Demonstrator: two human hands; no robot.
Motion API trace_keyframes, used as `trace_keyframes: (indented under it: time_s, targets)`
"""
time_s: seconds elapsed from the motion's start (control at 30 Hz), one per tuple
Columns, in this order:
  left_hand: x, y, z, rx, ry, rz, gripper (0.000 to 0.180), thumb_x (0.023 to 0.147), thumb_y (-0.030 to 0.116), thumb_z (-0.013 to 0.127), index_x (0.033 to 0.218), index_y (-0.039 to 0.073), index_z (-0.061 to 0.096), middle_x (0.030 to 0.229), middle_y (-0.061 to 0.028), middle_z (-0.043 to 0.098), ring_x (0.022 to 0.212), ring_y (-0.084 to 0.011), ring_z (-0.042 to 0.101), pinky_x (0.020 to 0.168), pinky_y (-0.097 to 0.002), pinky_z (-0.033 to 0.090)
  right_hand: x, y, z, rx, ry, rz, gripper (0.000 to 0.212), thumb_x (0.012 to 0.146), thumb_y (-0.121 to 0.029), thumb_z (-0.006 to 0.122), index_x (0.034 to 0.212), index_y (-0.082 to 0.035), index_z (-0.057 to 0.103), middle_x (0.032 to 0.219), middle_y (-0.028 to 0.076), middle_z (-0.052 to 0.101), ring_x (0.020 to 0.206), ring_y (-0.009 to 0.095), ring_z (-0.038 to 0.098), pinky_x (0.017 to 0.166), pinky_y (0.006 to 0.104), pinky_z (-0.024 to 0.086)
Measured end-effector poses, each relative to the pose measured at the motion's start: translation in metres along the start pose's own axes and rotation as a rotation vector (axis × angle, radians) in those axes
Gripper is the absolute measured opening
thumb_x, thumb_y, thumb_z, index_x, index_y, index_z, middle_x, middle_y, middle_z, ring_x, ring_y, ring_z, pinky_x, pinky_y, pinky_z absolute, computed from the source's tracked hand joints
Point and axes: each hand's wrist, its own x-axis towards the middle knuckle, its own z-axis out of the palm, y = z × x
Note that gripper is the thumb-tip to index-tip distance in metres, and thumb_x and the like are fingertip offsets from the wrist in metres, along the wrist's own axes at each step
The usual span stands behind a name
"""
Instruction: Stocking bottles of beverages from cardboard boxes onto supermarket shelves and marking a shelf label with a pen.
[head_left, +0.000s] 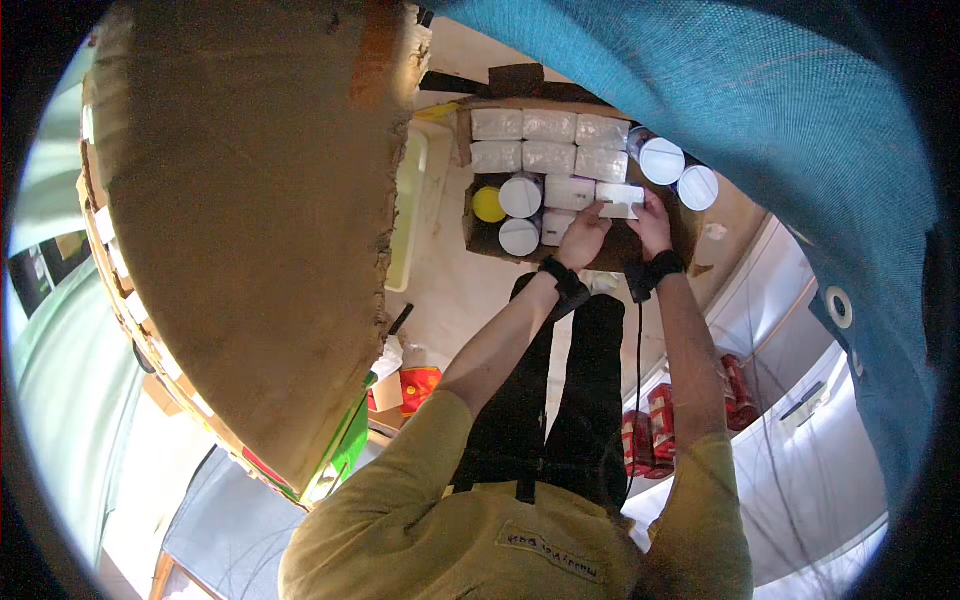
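Both my hands reach into a shallow cardboard box [483,240] filled with packed goods. Between them is a small white carton [619,197]. My right hand [653,226] is closed on its right end. My left hand [583,242] has its fingertips pressed at the carton's lower left corner. Another white carton [569,192] sits just left of it. Two white-lidded canisters [520,197] and a yellow-lidded canister [488,204] stand in the box's left part. Clear-wrapped white packs [549,125] fill the far rows. My left hand partly covers a lower white carton [555,227].
More white-lidded canisters [661,161] stand outside the box at the right. A large cardboard carton [250,220] blocks the left side. Blue fabric [800,110] hangs at the upper right. Red packages [661,420] lie beside my right arm. A cable [640,350] trails from my right wristband.
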Motion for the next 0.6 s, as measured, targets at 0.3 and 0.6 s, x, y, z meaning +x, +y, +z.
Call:
trace_keyframes:
  time_s: [0.3, 0.6]
  targets:
    - [-0.055, 0.033, 0.012, 0.149, 0.026, -0.055, 0.038, 0.092, 0.02, 0.053, 0.122, -0.002, 0.048, 0.108, -0.0059, 0.057, 0.098, -0.0126, 0.05, 0.087, -0.0244, 0.04, 0.003, 0.009, -0.025, -0.551, 0.029, -0.136, 0.053, 0.085, -0.01, 0.053, 0.135, -0.01, 0.037, 0.126, 0.006, 0.047, 0.113, 0.02, 0.047, 0.093, 0.0354, 0.039]
    - [-0.138, 0.054, -0.004, 0.408, -0.065, -0.071, 0.041, 0.089, 0.027, 0.05, 0.122, 0.003, 0.05, 0.116, -0.0136, 0.058, 0.11, -0.0221, 0.054, 0.093, -0.0318, 0.04, -0.141, -0.007, 0.013, 0.018, 0.115, -0.21, 0.032, 0.087, -0.015, 0.057, 0.117, -0.003, 0.055, 0.112, 0.003, 0.057, 0.103, 0.014, 0.051, 0.091, 0.0265, 0.04]
